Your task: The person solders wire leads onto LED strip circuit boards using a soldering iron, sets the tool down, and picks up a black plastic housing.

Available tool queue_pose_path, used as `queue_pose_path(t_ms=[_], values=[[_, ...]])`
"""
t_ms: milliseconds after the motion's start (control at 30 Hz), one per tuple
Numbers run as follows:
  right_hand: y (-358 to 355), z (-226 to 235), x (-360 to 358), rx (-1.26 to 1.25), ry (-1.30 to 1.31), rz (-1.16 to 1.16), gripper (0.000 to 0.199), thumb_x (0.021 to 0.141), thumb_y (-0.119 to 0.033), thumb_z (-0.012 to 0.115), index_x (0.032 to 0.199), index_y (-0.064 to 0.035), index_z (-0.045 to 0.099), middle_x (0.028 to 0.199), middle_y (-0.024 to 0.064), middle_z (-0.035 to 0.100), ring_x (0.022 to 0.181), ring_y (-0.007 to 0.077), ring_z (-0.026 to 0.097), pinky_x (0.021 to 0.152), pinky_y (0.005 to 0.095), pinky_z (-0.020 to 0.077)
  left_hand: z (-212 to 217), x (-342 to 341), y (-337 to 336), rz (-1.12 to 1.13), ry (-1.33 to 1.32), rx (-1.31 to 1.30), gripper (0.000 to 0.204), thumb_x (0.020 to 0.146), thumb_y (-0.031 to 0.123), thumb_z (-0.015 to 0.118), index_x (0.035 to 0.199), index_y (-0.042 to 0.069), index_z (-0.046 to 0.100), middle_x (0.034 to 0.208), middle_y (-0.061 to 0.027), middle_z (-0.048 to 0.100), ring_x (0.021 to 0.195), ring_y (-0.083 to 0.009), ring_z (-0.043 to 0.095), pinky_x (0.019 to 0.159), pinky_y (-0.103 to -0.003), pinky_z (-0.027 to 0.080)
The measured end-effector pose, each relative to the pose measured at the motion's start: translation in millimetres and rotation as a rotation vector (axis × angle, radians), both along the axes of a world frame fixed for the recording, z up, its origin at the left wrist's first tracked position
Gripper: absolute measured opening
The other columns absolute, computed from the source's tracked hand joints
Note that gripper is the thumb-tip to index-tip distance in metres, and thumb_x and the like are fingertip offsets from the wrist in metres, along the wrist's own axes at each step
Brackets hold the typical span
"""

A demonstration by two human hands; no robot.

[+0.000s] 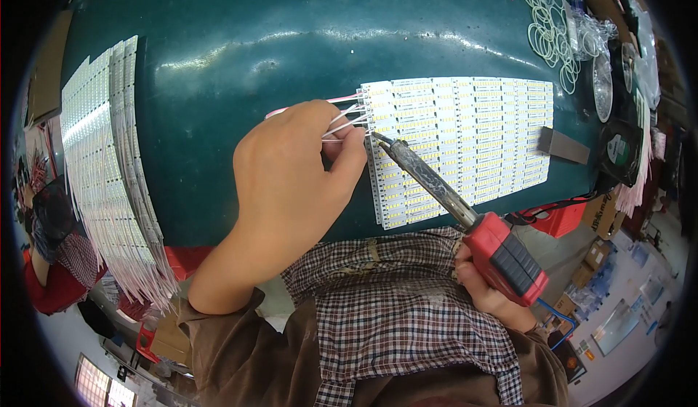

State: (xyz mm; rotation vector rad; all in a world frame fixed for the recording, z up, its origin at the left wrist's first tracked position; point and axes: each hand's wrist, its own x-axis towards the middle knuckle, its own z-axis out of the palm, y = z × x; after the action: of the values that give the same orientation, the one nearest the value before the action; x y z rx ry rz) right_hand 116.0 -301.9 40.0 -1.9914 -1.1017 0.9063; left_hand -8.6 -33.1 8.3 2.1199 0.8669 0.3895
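Observation:
A panel of white LED strips [458, 149] lies on the green table in front of me, its left edge lined with solder pads. My left hand [298, 160] is closed in a pinch on several thin white wires [350, 120], their ends at that left edge. A pinkish wire [345, 99] runs behind the knuckles. In my right hand [488, 294] is a soldering iron [505, 258] with a red and black handle. Its tip is at the pads close beside my left fingertips; whether it touches a wire I cannot tell. A dark flat bar [563, 146] rests across the panel's right end.
At the left lies a stack of LED panels [102, 138] with many pinkish-white wires [142, 272] hanging off its near end. Pale looped cords [549, 36] and a black round reel [622, 152] are at the right. Another person's red sleeve [47, 287] shows far left.

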Motion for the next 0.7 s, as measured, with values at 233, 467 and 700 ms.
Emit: queue_pose_path(t_ms=[233, 467, 700], values=[[-6.9, 1.7, 0.8, -0.047, -0.027, 0.036, 0.025, 0.077, -0.010, 0.074, 0.099, -0.0005, 0.068, 0.087, 0.0148, 0.068, 0.074, 0.0316, 0.070, 0.066, 0.0362, 0.0579, -0.3, 0.0, -0.4, -0.004, 0.009, 0.063, 0.011, 0.080, 0.009, 0.075, 0.079, 0.004, 0.065, 0.064, -0.0040, 0.058, 0.055, -0.0159, 0.051, 0.057, -0.029, 0.040], [-8.8, 3.6, -1.5, -0.058, 0.046, -0.076, 0.024, 0.078, -0.011, 0.074, 0.099, -0.0015, 0.067, 0.085, 0.0124, 0.067, 0.069, 0.0290, 0.068, 0.061, 0.0345, 0.0543, 1.6, 0.3, 1.8, -0.039, -0.026, 0.068, 0.012, 0.087, 0.011, 0.071, 0.081, 0.002, 0.065, 0.065, -0.0056, 0.059, 0.055, -0.0167, 0.053, 0.056, -0.030, 0.040], [-8.8, 8.4, -1.1, -0.046, 0.060, -0.106, 0.023, 0.078, -0.010, 0.073, 0.099, -0.0024, 0.068, 0.082, 0.0096, 0.065, 0.066, 0.0265, 0.066, 0.059, 0.0333, 0.0528, 12.1, -7.2, 14.0, 0.009, 0.015, 0.165, 0.014, 0.096, 0.014, 0.061, 0.089, 0.003, 0.065, 0.074, -0.0122, 0.060, 0.065, -0.0311, 0.060, 0.059, -0.041, 0.045]])
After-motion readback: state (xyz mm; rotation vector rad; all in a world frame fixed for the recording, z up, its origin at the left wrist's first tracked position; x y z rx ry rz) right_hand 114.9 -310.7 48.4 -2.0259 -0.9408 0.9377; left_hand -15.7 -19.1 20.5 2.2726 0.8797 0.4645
